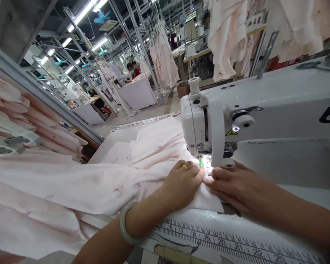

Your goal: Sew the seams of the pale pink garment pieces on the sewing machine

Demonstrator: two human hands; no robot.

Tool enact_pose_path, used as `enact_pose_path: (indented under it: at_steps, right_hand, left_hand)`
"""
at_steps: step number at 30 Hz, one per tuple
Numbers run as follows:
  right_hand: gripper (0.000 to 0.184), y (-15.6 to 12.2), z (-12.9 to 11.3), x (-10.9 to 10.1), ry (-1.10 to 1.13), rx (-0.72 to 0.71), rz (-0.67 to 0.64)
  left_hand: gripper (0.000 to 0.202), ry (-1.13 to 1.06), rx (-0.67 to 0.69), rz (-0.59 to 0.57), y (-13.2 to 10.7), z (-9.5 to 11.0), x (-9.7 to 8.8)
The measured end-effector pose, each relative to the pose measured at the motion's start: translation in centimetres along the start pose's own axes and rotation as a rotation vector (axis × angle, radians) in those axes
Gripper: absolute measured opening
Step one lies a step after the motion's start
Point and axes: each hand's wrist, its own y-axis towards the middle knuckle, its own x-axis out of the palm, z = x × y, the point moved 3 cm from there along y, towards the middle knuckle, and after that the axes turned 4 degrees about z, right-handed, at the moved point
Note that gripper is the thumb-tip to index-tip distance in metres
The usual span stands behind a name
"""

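A length of pale pink cloth (107, 183) with faint darker marks runs across the sewing table and under the head of a white sewing machine (194, 121). My left hand (183, 185), with a ring and a bangle on that arm, is closed on the cloth just left of the lit needle area. Close on the other side, my right hand (236, 185) has its fingers drawn together at the cloth, fingertips beside the green-tinted presser foot (201, 161). The fingers of both hands nearly meet there. Exactly how the right fingertips grip the cloth is partly hidden.
A printed ruler strip (209, 238) lines the table's front edge. More pink cloth (30, 117) hangs at the left beside a metal rail. Hanging garments (163, 55) and co-workers at other sewing tables (139, 91) fill the background.
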Motion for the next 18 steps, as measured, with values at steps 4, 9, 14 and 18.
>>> enact_pose_path:
  at_steps: [4,9,14,18]
  right_hand:
    - [0.043,0.0,0.2,0.0,-0.079,-0.019,0.073]
    - [0.036,-0.1,0.3,0.3,-0.085,-0.107,0.058]
    - [0.031,-0.1,-0.7,0.3,-0.030,-0.259,0.049]
    - [0.037,0.2,-2.0,-0.4,0.074,-0.294,0.056]
  left_hand:
    - [0.021,0.033,-0.034,0.010,0.2,-0.3,0.4]
    - [0.020,0.044,-0.021,0.055,0.2,-0.9,0.8]
    - [0.015,0.123,-0.016,0.015,0.2,-1.6,0.2]
    - [0.013,0.247,-0.131,0.022,0.0,-1.9,-2.6]
